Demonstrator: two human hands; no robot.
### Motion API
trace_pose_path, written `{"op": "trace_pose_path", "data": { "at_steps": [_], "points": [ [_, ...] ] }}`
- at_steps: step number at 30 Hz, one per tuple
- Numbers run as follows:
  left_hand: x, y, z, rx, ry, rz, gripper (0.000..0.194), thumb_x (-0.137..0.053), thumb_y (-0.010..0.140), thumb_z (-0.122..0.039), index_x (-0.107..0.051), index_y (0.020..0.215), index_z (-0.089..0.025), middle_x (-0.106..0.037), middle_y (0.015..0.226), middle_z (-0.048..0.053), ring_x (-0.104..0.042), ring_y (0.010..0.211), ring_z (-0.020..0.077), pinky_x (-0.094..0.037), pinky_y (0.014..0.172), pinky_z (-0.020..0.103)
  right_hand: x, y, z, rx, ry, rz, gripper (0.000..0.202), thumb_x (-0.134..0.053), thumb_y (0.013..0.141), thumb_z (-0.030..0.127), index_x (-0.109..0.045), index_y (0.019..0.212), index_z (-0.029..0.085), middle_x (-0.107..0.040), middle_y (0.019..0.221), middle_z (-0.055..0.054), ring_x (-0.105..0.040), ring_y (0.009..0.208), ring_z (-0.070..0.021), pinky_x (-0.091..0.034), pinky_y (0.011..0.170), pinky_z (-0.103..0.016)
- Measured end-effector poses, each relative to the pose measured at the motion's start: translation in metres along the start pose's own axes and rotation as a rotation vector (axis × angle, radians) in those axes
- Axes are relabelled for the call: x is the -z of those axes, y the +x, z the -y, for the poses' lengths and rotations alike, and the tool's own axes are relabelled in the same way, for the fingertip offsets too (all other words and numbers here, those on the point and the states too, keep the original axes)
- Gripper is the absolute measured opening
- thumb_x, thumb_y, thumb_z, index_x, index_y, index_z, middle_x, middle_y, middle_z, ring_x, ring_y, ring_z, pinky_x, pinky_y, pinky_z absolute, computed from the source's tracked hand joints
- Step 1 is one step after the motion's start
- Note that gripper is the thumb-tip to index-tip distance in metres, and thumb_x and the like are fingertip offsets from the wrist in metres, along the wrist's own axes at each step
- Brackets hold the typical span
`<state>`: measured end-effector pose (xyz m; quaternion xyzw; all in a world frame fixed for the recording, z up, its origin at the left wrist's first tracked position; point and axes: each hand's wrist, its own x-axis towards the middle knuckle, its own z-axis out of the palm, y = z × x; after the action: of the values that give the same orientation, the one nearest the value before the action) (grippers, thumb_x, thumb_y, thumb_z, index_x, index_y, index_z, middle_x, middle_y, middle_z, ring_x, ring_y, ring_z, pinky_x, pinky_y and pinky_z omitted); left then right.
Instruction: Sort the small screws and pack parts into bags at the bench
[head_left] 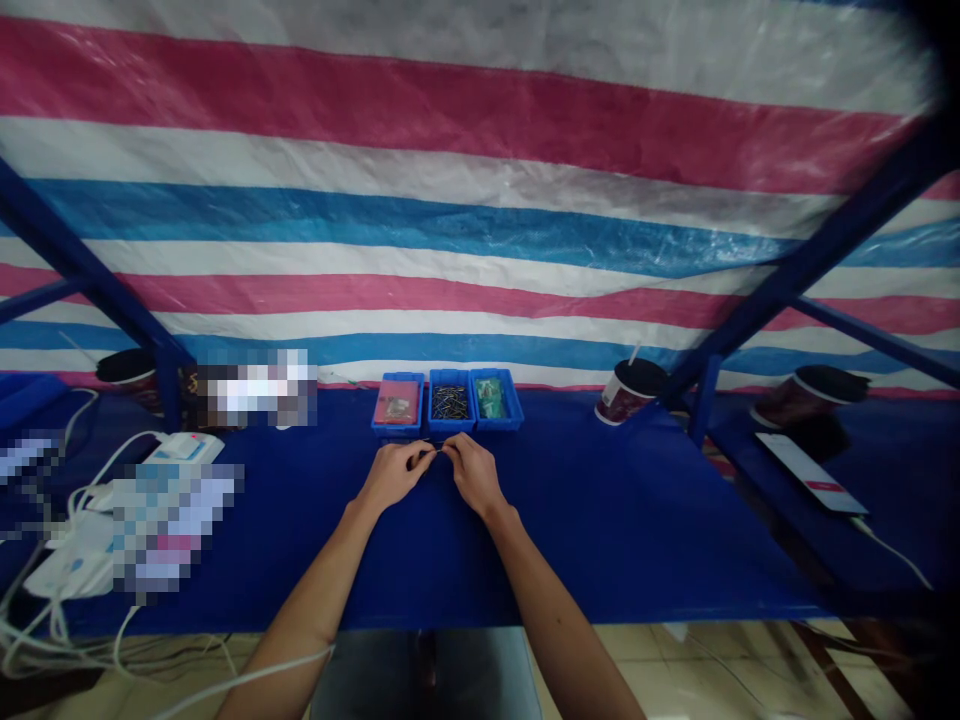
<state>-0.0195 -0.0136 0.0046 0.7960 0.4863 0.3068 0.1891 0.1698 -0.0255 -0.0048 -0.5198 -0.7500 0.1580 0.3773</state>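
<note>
My left hand (397,474) is closed in a pinch, thumb against forefinger. Opposite it, my right hand (472,470) pinches too, and the fingertips of both hands nearly meet. Between them shows a thin wire-like piece (440,450), too small to make out fully. Just beyond the hands stand three blue bins in a row. The left bin (375,418) holds a pink sheet and a small clear bag. Many thin dark metal pieces (450,402) fill the middle bin (451,428). Green pieces (490,397) in clear wrapping lie in the right bin (514,420).
The hands are over a blue tabletop (600,530). White power strips (184,450) and cables lie at the left. A lidded cup (630,392) with a straw stands back right; another cup (810,395) and a phone (810,475) sit farther right. Blue frame bars (795,260) slant at both sides.
</note>
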Motion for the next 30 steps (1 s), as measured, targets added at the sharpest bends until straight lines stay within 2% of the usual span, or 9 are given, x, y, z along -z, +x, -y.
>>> {"op": "trace_pose_path", "data": {
  "at_steps": [5,10,16,24,30],
  "points": [
    [0.0013,0.0007,-0.0013,-0.005,0.004,-0.005,0.03,-0.054,0.095,-0.04,-0.076,0.099,-0.02,-0.06,0.058,-0.003,-0.052,0.054,0.01,-0.036,0.06,0.022,0.0006,0.0003,-0.0011,-0.037,0.018,0.006,0.027,-0.043,0.103,0.031,-0.065,0.09,0.022,-0.068,0.087,-0.003,-0.066,0.079,-0.0174,-0.045,0.072,-0.026],
    [0.0021,0.0009,0.0,0.004,0.004,-0.003,0.028,-0.055,0.095,-0.038,-0.075,0.097,-0.02,-0.06,0.057,-0.003,-0.051,0.053,0.0096,-0.035,0.059,0.022,0.0051,0.0002,0.0018,0.02,0.149,-0.01,0.017,-0.052,0.099,0.03,-0.065,0.107,0.023,-0.07,0.1,-0.005,-0.066,0.09,-0.0189,-0.048,0.08,-0.028],
    [0.0015,0.0,0.0002,0.006,0.009,0.005,0.028,-0.054,0.095,-0.038,-0.076,0.097,-0.019,-0.06,0.058,-0.003,-0.052,0.053,0.01,-0.036,0.06,0.022,0.0063,0.001,0.0031,0.043,0.142,0.006,0.016,-0.051,0.098,0.023,-0.067,0.097,0.023,-0.069,0.096,-0.004,-0.066,0.088,-0.0181,-0.048,0.08,-0.028],
    [0.0026,0.0005,-0.0022,-0.003,0.01,0.001,0.028,-0.055,0.095,-0.039,-0.076,0.097,-0.02,-0.06,0.058,-0.003,-0.052,0.054,0.0101,-0.036,0.061,0.022,0.001,0.0001,-0.0031,0.02,0.108,-0.003,0.017,-0.049,0.1,0.026,-0.066,0.096,0.023,-0.068,0.095,-0.004,-0.066,0.087,-0.0183,-0.047,0.081,-0.028],
    [0.0003,0.0,0.0002,-0.002,0.004,-0.002,0.028,-0.055,0.095,-0.039,-0.076,0.098,-0.02,-0.061,0.059,-0.003,-0.052,0.054,0.0099,-0.036,0.06,0.022,0.0024,0.0006,-0.0003,0.001,0.045,-0.006,0.023,-0.045,0.102,0.028,-0.065,0.091,0.023,-0.067,0.089,-0.004,-0.065,0.081,-0.0178,-0.045,0.075,-0.026]
  ]
}}
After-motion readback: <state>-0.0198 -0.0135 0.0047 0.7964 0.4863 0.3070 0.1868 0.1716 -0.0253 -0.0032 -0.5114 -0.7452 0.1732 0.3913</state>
